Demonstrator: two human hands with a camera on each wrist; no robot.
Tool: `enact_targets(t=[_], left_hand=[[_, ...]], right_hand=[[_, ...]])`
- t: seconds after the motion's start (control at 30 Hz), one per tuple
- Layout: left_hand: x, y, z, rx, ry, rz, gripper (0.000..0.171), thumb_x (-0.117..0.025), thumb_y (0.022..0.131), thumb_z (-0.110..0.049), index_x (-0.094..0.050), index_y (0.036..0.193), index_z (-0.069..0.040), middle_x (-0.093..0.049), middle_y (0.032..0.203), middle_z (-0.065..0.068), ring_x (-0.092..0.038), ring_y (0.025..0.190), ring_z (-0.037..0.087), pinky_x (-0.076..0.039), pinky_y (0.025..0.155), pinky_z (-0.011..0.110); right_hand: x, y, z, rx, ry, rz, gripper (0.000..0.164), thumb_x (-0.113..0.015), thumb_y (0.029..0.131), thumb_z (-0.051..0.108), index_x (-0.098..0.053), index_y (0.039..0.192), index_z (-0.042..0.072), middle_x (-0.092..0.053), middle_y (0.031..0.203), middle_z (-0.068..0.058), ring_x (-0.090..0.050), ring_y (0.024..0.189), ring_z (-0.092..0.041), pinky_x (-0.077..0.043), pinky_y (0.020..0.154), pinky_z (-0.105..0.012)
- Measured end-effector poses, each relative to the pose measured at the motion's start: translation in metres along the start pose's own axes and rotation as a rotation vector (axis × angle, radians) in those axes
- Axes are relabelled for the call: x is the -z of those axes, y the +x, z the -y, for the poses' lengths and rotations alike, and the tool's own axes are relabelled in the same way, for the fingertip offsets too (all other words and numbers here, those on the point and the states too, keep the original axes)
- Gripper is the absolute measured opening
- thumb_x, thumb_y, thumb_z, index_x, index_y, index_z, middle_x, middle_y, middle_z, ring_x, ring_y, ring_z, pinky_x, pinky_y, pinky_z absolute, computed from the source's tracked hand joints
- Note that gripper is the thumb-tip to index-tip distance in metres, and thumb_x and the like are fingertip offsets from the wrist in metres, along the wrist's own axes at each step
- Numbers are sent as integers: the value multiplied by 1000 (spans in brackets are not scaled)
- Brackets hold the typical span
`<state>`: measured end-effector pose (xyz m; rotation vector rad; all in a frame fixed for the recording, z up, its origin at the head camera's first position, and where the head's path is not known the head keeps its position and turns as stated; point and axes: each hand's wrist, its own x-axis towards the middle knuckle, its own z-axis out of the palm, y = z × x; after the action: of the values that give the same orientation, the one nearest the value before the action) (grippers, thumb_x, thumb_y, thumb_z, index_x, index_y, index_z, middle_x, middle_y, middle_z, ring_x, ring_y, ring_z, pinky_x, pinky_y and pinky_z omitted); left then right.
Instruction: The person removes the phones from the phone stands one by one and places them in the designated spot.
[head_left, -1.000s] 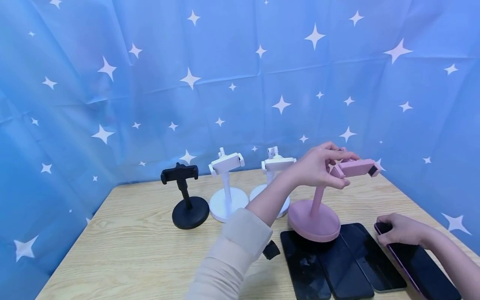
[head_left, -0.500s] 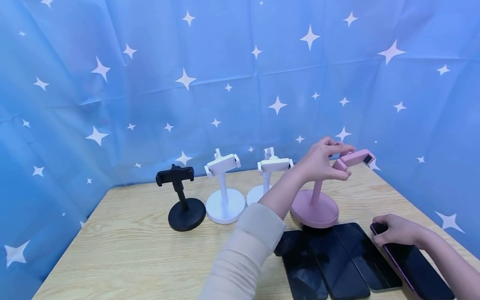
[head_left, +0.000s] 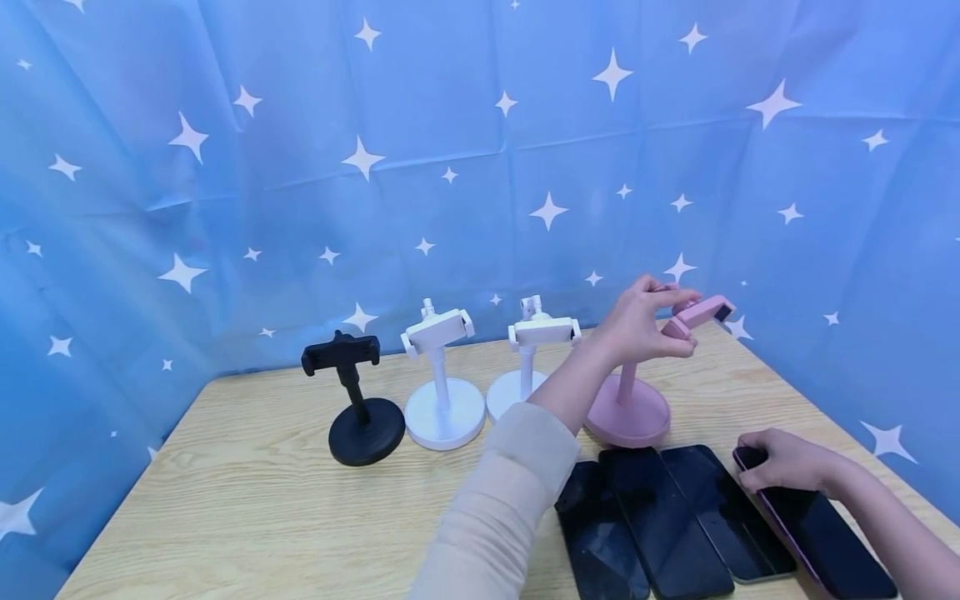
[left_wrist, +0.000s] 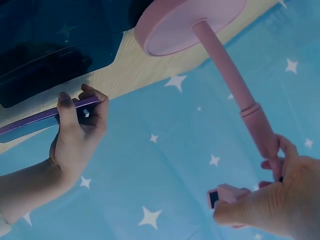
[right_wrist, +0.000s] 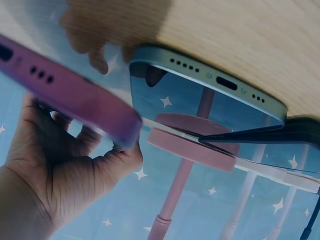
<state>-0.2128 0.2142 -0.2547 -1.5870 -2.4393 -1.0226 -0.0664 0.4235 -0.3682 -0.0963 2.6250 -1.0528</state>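
My left hand (head_left: pixel 647 323) pinches the clamp head of a pink phone stand (head_left: pixel 628 410), thumb in front and fingers behind. In the left wrist view, the left hand (left_wrist: pixel 275 200) is at the stand's upper end, beside the pink clamp. The stand's round base is just behind a row of dark phones (head_left: pixel 660 521). At the right, my right hand (head_left: pixel 791 462) grips the far end of a purple-edged phone (head_left: pixel 825 537), thumb on one side. The right wrist view has that purple phone (right_wrist: pixel 75 95) close up, with the right hand (right_wrist: pixel 70 165) around its far end.
Two white phone stands (head_left: pixel 444 414) (head_left: pixel 545 332) and a black phone stand (head_left: pixel 366 432) stand in a row to the left of the pink one. A blue star-patterned curtain (head_left: pixel 450 100) hangs behind the wooden table (head_left: pixel 262 500). My left forearm partly hides one white base.
The left hand has moved the pink stand back, so its base no longer overlaps the phones. Its clamp has turned somewhat. The right hand keeps its grip on the purple-edged phone.
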Motion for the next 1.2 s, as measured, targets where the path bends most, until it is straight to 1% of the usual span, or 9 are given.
enact_targets(t=[0.13, 0.33, 0.43, 0.5, 0.57, 0.7, 0.87, 1.03, 1.2], left_hand=[[-1, 1, 3, 8, 19, -24, 58, -73, 75, -29, -53, 129, -27, -42, 106, -3, -40, 89, 6, -37, 65, 11], [-1, 4, 3, 68, 7, -9, 58, -71, 76, -28, -50, 130, -32, -40, 113, -8, -39, 95, 4, -37, 67, 10], [-1, 5, 3, 92, 10, -7, 58, -71, 76, -28, -50, 130, -35, -40, 113, -9, -39, 96, 4, -37, 67, 11], [-1, 5, 3, 103, 9, -9, 58, -71, 77, -28, -50, 130, -35, -39, 114, -10, -38, 98, 4, -37, 68, 11], [-2, 4, 4, 116, 6, -5, 58, -71, 77, -28, -49, 131, -35, -39, 116, -10, -37, 100, 5, -37, 70, 12], [-3, 2, 7, 134, 5, -7, 59, -71, 77, -29, -48, 132, -35, -38, 120, -11, -35, 105, 5, -36, 72, 13], [-5, 2, 8, 134, 33, -16, 59, -70, 78, -31, -47, 132, -36, -38, 124, -11, -35, 107, 5, -35, 74, 12], [-8, 4, 9, 116, 56, -38, 57, -70, 77, -30, -49, 131, -33, -39, 114, -8, -35, 101, 8, -34, 73, 14], [-10, 7, 8, 110, 69, -47, 55, -68, 77, -26, -52, 129, -32, -41, 113, -8, -34, 100, 8, -31, 74, 16]], right_hand=[[-1, 1, 0, -9, -11, -5, 11, -59, 74, 7, -50, 80, 3, -45, 71, -2, -42, 59, -7, -31, 52, -24], [0, 4, 1, -21, -66, -1, 13, -60, 79, 10, -50, 83, 3, -45, 75, -3, -42, 66, -11, -33, 56, -26], [0, 4, 1, -3, -55, 1, 11, -59, 77, 8, -50, 82, 3, -45, 74, -3, -42, 64, -9, -32, 55, -26], [-1, 5, 1, 11, -42, 5, 10, -58, 75, 7, -50, 81, 4, -44, 71, -1, -41, 60, -6, -31, 52, -25], [0, 6, 0, 22, -42, 3, 11, -58, 74, 6, -50, 81, 4, -44, 71, -1, -40, 60, -5, -30, 51, -24], [1, 8, -1, 0, -41, 1, 11, -59, 75, 7, -50, 82, 4, -44, 72, -2, -41, 61, -7, -31, 52, -25], [0, 9, -2, 1, -28, -11, 12, -60, 74, 7, -50, 81, 4, -45, 71, -2, -41, 60, -7, -31, 52, -25], [1, 11, -4, 5, -1, 0, 14, -62, 74, 8, -52, 82, 2, -47, 71, -2, -41, 59, -7, -30, 53, -24], [2, 12, -9, 22, 1, -13, 13, -61, 75, 7, -52, 82, 2, -47, 71, 0, -41, 59, -5, -30, 53, -24]])
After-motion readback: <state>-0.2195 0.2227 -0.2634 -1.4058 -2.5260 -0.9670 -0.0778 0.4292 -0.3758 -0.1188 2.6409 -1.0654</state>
